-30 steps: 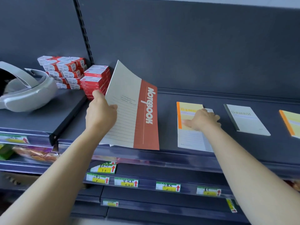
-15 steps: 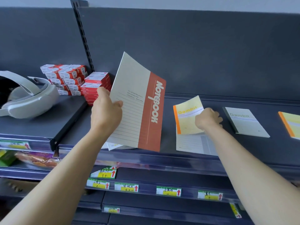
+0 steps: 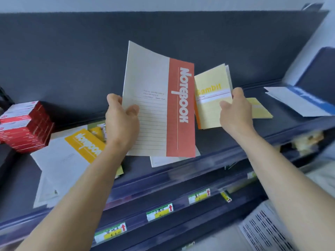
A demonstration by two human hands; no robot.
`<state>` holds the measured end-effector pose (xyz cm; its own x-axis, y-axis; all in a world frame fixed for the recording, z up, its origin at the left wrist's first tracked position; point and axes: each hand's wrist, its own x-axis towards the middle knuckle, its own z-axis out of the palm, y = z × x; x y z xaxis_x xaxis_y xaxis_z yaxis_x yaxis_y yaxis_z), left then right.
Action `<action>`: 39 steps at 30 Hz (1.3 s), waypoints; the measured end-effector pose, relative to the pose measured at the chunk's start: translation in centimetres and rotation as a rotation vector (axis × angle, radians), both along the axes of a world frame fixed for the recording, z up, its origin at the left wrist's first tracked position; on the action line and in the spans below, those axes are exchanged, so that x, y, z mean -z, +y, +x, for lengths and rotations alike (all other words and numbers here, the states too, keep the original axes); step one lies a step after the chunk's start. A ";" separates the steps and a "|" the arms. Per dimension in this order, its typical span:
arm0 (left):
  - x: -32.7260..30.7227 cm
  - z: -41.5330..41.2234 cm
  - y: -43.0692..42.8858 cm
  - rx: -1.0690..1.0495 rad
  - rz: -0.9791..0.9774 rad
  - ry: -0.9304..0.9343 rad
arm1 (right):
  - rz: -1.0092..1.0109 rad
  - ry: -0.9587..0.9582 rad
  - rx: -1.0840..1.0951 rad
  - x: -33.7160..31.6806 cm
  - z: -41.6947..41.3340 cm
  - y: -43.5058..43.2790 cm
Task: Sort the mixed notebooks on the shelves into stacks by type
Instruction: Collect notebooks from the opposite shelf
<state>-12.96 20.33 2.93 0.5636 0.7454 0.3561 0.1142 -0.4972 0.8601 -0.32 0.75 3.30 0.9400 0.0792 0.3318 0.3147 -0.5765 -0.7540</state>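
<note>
Nearest to me, price labels (image 3: 159,211) are clipped along the lower rails. Above them runs the front lip of the shelf (image 3: 181,175) that carries the notebooks. On its near left lies a loose pile topped by a yellow-banded Notebook (image 3: 76,154), flat and askew, so I take it as not yet squared into a stack. In the middle, just behind the lip, a white notebook (image 3: 163,162) lies flat, half hidden by what is held above it.

The left hand (image 3: 121,122) grips the red-banded Notebook (image 3: 159,105) by its left edge. The thumb lies across the cover and the fingers are clamped behind it. It is held upright, clear of the shelf, with its cover facing the person, I would guess so the title can be read.

The right hand (image 3: 235,111) pinches the small yellow Gambit notebook (image 3: 210,98) by its right edge with the fingers curled round it. This one is also raised, and its spine side sits just behind the red band. Held side by side like this, the two are plainly different kinds, so each should go to its own stack.

Further back, a second Gambit notebook (image 3: 261,109) lies flat beyond the right hand, a likely home for the held one. A blue-banded notebook (image 3: 299,102) rests at the far right. Red boxes (image 3: 25,125) are stacked at the far left, against the dark back panel (image 3: 72,51).
</note>
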 end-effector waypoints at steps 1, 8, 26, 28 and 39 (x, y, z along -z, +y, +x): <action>-0.1 0.8 -1.1 0.030 0.009 -0.011 | 0.013 -0.008 0.038 -0.1 0.0 -1.4; -0.6 5.8 -10.5 0.236 0.018 -0.061 | 0.064 -0.092 0.250 -0.2 0.9 -12.8; -0.6 17.7 -45.5 0.734 0.038 -0.154 | 0.090 -0.250 0.718 -1.5 0.4 -49.0; -0.6 18.3 -48.8 0.813 0.027 -0.159 | 0.073 -0.235 0.799 -1.3 -0.6 -52.1; 1.2 20.5 -61.5 1.129 -0.041 -0.102 | -0.038 -0.029 1.164 0.5 -6.5 -61.9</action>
<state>7.57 -41.19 1.78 0.8908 -0.1587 0.4258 -0.4532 -0.2430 0.8576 -6.85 -61.11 2.78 0.4431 -0.8165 0.3702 -0.4032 -0.5503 -0.7312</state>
